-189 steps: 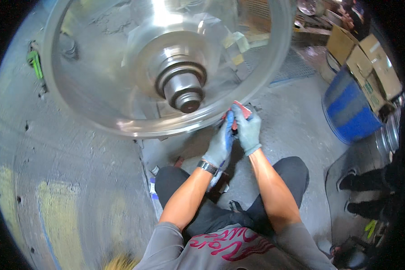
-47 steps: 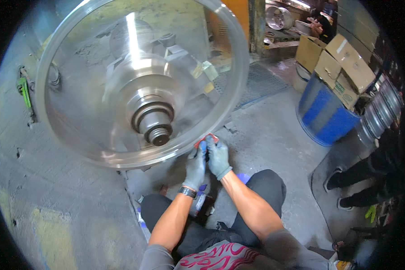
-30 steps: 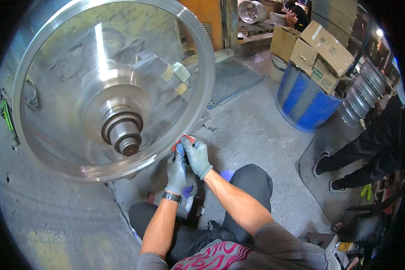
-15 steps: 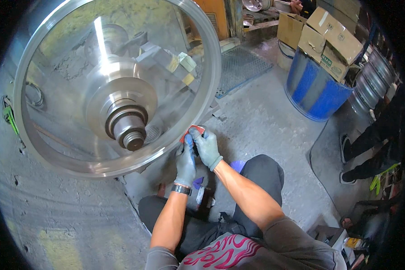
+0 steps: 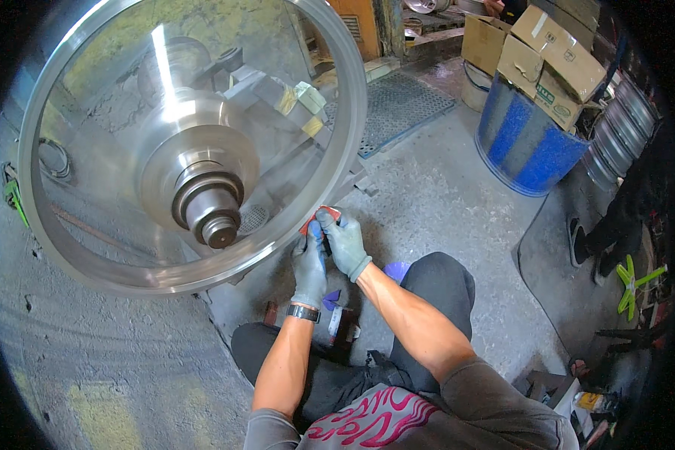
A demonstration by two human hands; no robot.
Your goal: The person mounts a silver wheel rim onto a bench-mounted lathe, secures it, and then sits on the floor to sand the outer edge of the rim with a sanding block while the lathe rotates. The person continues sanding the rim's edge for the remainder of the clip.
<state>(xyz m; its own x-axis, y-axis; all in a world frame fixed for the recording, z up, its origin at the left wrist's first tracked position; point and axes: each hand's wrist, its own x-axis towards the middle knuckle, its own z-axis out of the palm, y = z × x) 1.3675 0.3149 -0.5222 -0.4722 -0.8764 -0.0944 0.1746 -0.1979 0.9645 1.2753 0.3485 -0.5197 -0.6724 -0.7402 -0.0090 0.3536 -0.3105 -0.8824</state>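
A large, bright metal wheel rim (image 5: 165,280) turns on a machine spindle (image 5: 211,201); its spokes are blurred to a see-through haze. At the lower right of its edge, my gloved right hand (image 5: 343,241) pinches a red piece of abrasive paper (image 5: 328,211) and presses it to the rim. Just below and left of it, my left hand (image 5: 309,268), also in a grey glove, closes on the same red paper, its fingertips next to the rim. The fingers hide most of the paper.
A blue drum (image 5: 529,142) topped with cardboard boxes (image 5: 551,56) stands at the far right. Beside it are stacked metal rims (image 5: 622,127). Another person's legs (image 5: 615,217) show at the right edge, near a green star-shaped base (image 5: 628,286). A perforated mat (image 5: 405,109) lies behind the rim.
My hands keep nearly the same place on the rim. At the right, the other person's lower leg has shifted, and more of the green star-shaped base shows.
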